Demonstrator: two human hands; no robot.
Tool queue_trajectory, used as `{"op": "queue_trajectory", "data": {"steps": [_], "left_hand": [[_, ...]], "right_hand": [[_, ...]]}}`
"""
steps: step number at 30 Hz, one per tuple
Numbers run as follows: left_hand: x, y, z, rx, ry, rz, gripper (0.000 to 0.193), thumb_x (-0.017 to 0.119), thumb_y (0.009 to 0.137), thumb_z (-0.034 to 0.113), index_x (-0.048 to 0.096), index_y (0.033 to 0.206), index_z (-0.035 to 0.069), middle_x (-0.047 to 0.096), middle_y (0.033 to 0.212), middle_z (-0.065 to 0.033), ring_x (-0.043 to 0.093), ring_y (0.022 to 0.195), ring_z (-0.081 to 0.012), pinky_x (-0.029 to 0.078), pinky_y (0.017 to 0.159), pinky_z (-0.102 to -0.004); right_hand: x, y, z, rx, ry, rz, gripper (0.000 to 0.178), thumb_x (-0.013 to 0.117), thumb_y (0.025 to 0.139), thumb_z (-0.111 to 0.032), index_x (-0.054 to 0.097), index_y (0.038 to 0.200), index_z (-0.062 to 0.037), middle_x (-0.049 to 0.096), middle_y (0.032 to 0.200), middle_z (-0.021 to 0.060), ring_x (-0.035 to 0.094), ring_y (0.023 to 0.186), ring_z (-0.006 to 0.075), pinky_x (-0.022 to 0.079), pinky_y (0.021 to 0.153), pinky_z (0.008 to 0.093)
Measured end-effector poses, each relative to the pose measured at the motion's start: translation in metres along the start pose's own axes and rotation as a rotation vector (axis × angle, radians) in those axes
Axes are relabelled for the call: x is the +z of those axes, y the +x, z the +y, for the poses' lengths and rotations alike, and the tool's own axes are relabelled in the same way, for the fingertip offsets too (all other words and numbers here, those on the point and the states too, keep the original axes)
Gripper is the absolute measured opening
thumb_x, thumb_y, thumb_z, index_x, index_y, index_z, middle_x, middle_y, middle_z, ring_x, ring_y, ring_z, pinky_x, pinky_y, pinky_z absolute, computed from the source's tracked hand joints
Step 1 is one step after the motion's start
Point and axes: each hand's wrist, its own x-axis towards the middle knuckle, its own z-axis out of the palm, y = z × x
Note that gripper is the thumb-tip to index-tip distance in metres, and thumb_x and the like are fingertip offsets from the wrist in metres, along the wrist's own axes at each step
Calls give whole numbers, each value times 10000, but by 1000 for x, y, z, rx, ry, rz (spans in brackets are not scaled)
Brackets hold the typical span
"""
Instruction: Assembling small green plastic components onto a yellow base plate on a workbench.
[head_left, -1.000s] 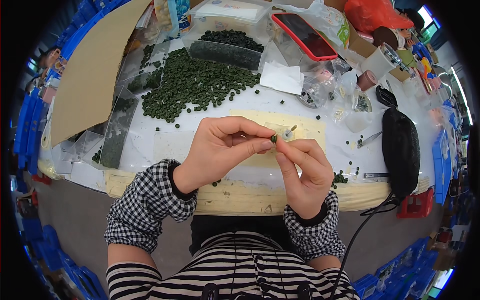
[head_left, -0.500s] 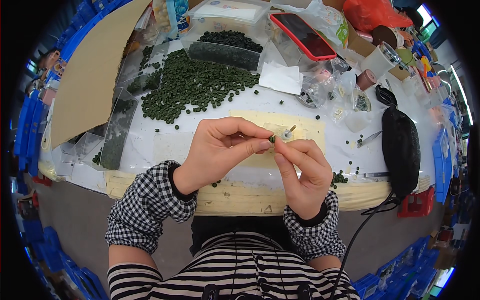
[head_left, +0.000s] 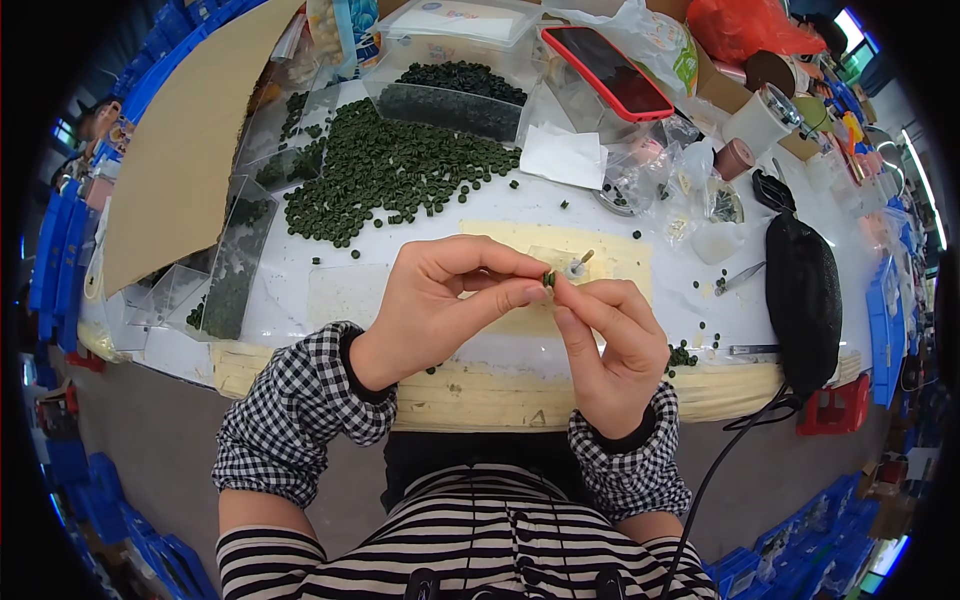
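Observation:
Between my fingertips is a small dark green round piece, mostly covered by the fingers. My left hand pinches it between thumb and forefinger. The thumb and forefinger of my right hand meet it from the other side, closed against it. Just behind the fingers, a small fixture with an upright brass-coloured pin sits on a yellowish sheet. A wide pile of similar green pieces is spread over the table beyond my left hand.
A clear bin of darker pieces stands behind the pile. Cardboard leans at the left. A red-cased phone, white paper, tweezers and a black mesh pouch lie toward the right. Padding lines the table's front edge.
Both hands stay pinched together at nearly the same spot. The fingertips have shifted very slightly, and the green piece appears turned a little between them.

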Motion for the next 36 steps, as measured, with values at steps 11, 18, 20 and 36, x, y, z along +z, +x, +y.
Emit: {"op": "queue_trajectory", "data": {"steps": [11,18,20,36], "left_hand": [[0,-1,0,25,35,8,189,652,843,-79,668,1030,-56,672,966,-120,654,895,-148,543,811,-245],[-2,0,-2,96,86,-3,200,656,826,-101,680,1018,-48,666,958,-116,642,875,-147,527,777,-238],[-2,0,-2,101,99,1,203,657,824,-103,684,1017,-46,666,956,-115,642,869,-147,526,771,-237],[-4,1,1,231,346,-2,201,693,798,-75,711,990,-16,689,892,-105,652,814,-151,513,716,-239]], "right_hand": [[1,-1,1,-10,-13,0,312,690,790,69,706,1087,-24,642,876,74,603,756,151,486,682,241],[1,0,1,-20,-3,-6,324,694,781,75,705,1090,-25,641,878,74,600,753,150,484,682,240],[2,0,2,-26,-6,-8,328,694,780,78,705,1092,-24,639,874,73,597,748,148,482,677,239],[2,-1,3,-25,6,-14,326,692,780,87,706,1086,-23,627,858,63,581,713,129,470,646,222]]}}
